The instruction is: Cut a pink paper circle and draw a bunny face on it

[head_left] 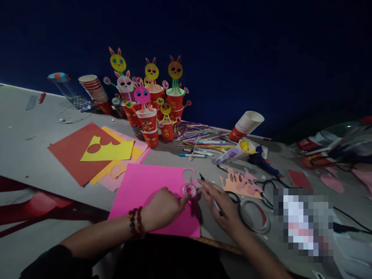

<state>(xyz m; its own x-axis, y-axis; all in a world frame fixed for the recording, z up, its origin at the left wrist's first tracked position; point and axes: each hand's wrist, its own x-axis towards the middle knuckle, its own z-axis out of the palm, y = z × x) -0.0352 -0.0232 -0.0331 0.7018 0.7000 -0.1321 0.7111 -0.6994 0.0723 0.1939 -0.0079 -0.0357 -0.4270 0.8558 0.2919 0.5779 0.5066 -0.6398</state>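
A bright pink sheet of paper (139, 190) lies at the table's front edge, with a round hole near its upper right corner. Just below the hole sits a small clear tape roll (189, 190). My left hand (165, 209) rests over the sheet, its fingertips pressing the roll down and its other fingers curled. In my right hand (217, 205), beside the sheet's right edge, is a pen (217, 208) with a black tip end. The fingers are closed around its barrel, and the tip points up and left, close to the paper's edge.
Stacked red cups with paper rabbit faces (142, 95) stand behind. Coloured paper scraps (107, 151) lie left. Pipe cleaners (200, 135), a cup stack (247, 124), a glue gun (263, 161), scissors (232, 197), a wide tape roll (254, 216) and cables lie to the right.
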